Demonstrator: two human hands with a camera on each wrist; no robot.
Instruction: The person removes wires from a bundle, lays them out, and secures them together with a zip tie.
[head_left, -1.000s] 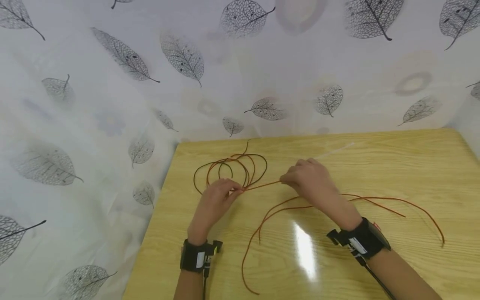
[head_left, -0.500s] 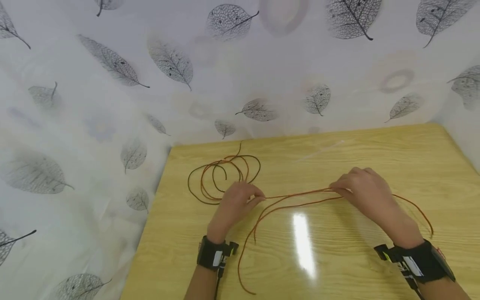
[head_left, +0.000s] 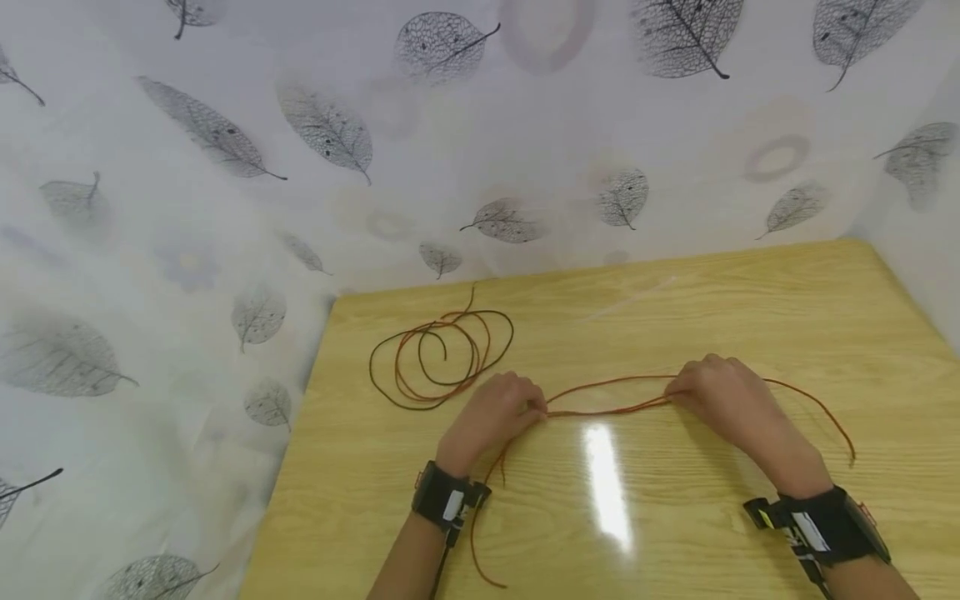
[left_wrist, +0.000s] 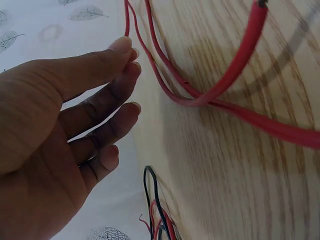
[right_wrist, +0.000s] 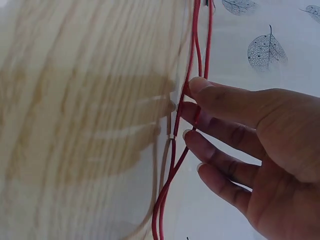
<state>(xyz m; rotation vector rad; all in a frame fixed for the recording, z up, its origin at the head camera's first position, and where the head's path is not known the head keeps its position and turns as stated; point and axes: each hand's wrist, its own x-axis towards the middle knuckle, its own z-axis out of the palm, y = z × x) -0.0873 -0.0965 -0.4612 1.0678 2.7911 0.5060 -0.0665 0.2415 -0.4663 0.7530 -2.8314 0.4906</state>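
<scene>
A black-and-red wire coil (head_left: 421,354) lies on the tabletop (head_left: 337,500). Just right, the left hand (head_left: 497,414) has its grip pinching red wire. The loose red wires (head_left: 611,412), probably light, springy and smooth, best taken where strands run together, reach the right hand (head_left: 726,398), its grip also pinching them.

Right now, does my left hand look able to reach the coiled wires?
Probably yes: the coiled wires lie just beyond your left hand on the table, with nothing visible in between, though it would likely have to release the red wire it pinches first.
</scene>
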